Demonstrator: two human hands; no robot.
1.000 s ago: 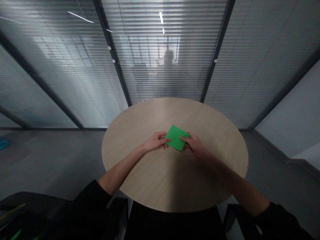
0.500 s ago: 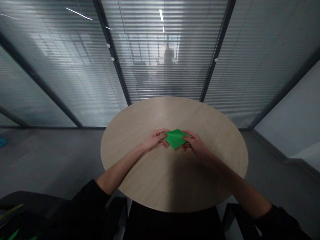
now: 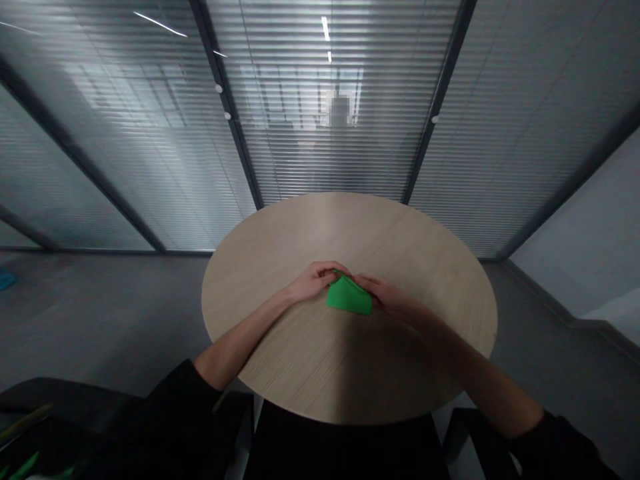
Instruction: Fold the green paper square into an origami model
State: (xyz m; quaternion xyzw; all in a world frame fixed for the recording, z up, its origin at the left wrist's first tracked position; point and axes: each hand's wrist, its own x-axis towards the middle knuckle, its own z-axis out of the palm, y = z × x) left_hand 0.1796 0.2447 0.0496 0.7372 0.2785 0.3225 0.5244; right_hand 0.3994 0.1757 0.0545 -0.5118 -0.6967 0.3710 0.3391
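Observation:
A folded piece of green paper (image 3: 349, 296) is between my two hands, over the middle of the round table (image 3: 300, 360). My left hand (image 3: 317, 279) is closed on its upper left corner, thumb in front and fingers behind. At the upper right edge my right hand (image 3: 379, 291) grips the paper, its fingertips reaching towards those of the left. The paper's straight lower edge faces me. Fingers partly hide its top edge, and I cannot tell whether it touches the tabletop.
Glass partitions with blinds (image 3: 330, 160) rise behind the table. Dark chair armrests (image 3: 235, 417) flank me at the near edge. Something blue (image 3: 6, 279) lies on the floor at far left. Green pieces (image 3: 30, 465) show at the lower left corner.
The green paper has turned from a diamond shape with a point towards me to one with a straight edge towards me. My hands have come closer together at its top.

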